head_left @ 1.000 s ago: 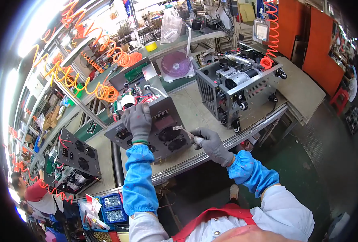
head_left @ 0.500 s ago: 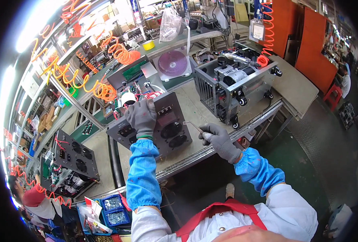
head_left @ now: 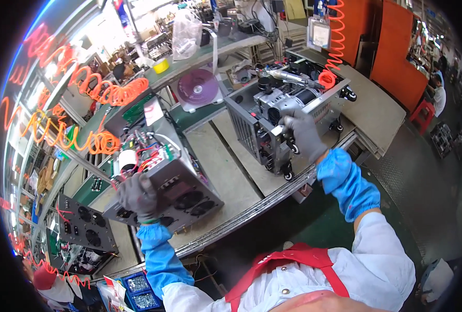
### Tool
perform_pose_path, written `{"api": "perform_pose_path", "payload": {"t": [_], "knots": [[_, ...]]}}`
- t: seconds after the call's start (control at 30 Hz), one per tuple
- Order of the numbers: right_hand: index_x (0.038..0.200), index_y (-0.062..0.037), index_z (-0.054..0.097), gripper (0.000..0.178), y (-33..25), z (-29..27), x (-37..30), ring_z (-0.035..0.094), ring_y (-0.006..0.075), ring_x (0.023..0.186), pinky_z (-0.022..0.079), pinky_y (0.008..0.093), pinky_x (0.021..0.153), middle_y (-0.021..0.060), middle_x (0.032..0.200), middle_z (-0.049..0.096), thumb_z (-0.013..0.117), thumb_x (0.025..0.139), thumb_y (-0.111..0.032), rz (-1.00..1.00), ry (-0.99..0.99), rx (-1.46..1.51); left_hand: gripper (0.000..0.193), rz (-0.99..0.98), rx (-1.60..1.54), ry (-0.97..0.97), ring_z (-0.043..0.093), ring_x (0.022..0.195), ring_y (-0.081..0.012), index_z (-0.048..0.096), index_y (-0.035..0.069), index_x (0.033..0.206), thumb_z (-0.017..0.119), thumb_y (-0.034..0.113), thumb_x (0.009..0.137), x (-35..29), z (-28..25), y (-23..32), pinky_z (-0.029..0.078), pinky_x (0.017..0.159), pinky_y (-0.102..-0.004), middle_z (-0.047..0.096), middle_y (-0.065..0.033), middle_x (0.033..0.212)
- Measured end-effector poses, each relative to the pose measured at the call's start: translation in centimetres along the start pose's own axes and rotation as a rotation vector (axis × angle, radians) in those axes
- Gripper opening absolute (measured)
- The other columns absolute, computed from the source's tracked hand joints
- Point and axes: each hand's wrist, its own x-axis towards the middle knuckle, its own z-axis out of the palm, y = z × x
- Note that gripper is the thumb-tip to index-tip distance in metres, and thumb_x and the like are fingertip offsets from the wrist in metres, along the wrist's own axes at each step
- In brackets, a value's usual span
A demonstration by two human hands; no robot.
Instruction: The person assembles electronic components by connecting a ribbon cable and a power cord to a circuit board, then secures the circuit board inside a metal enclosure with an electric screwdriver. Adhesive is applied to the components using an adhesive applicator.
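My left hand [head_left: 139,196], in a grey glove, is closed over the upper edge of a dark grey panel [head_left: 175,196] with round fans and sockets. Behind that panel are red and white wires and a white cylinder [head_left: 128,160]. My gloved right hand [head_left: 302,134] is raised at the near corner of a grey metal cabinet [head_left: 249,136] on casters. Its fingers are curled around a screwdriver [head_left: 277,130]; only a short pale part of it shows. Inside the cabinet sits a motor-like metal unit [head_left: 280,105].
Another fan panel [head_left: 88,223] stands at the left, near a co-worker [head_left: 54,283]. Blue bins [head_left: 142,291] of small hardware lie below it. Orange coiled hoses [head_left: 119,92] hang at the back left. A purple disc [head_left: 197,87] stands behind the bench [head_left: 226,156].
The fan panel has shifted left and tilted back with my left hand on it. My right hand has moved away from the panel, up and right to the cabinet. The view has turned too.
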Motion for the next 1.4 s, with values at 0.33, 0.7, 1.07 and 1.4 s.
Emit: {"api": "perform_pose_path", "payload": {"t": [0.33, 0.7, 1.07, 1.4], "knots": [[0.094, -0.0040, 0.066, 0.014, 7.5, -14.6, 32.5, 0.059, 0.0160, 0.059, 0.045, 0.0270, 0.046, 0.0098, 0.079, 0.064, 0.054, 0.088, -0.004, -0.140, 0.240, -0.407, 0.047, -0.140, 0.053, -0.094, 0.060, 0.082, -0.0350, 0.069, 0.007, 0.085, 0.036, 0.039, 0.095, -1.5, 1.3, -3.0, 0.044, 0.077, -0.0443, 0.065, -0.0148, 0.085], [0.089, -0.0105, 0.074, 0.037, 7.7, -6.9, 48.6, 0.070, 0.0300, 0.089, 0.055, 0.0400, 0.074, 0.0116, 0.091, 0.072, 0.056, 0.092, -0.043, -0.026, 0.372, -1.723, 0.060, -0.274, 0.236, -0.087, 0.061, 0.090, -0.0311, 0.076, 0.013, 0.089, 0.025, 0.043, 0.103, -3.3, 1.2, -5.4, 0.044, 0.088, -0.0479, 0.070, -0.0061, 0.088], [0.109, -0.0178, 0.073, 0.024, 7.4, -6.1, 54.6, 0.066, 0.0239, 0.108, 0.054, 0.0365, 0.084, 0.0032, 0.116, 0.069, 0.063, 0.089, -0.026, 0.201, 0.350, -1.643, 0.059, -0.231, 0.288, -0.183, 0.062, 0.086, -0.0304, 0.073, 0.011, 0.087, 0.026, 0.043, 0.103, -0.4, 5.1, -3.1, 0.046, 0.087, -0.0478, 0.069, -0.0069, 0.086], [0.108, -0.0124, 0.073, 0.025, 8.5, -7.1, 55.6, 0.067, 0.0252, 0.107, 0.053, 0.0379, 0.084, 0.0064, 0.113, 0.070, 0.061, 0.089, -0.022, 0.233, 0.435, -1.542, 0.059, -0.199, 0.313, -0.216, 0.063, 0.083, -0.0298, 0.070, 0.009, 0.086, 0.026, 0.043, 0.104, 0.0, 4.1, -1.5, 0.048, 0.086, -0.0478, 0.068, -0.0076, 0.084]]}}
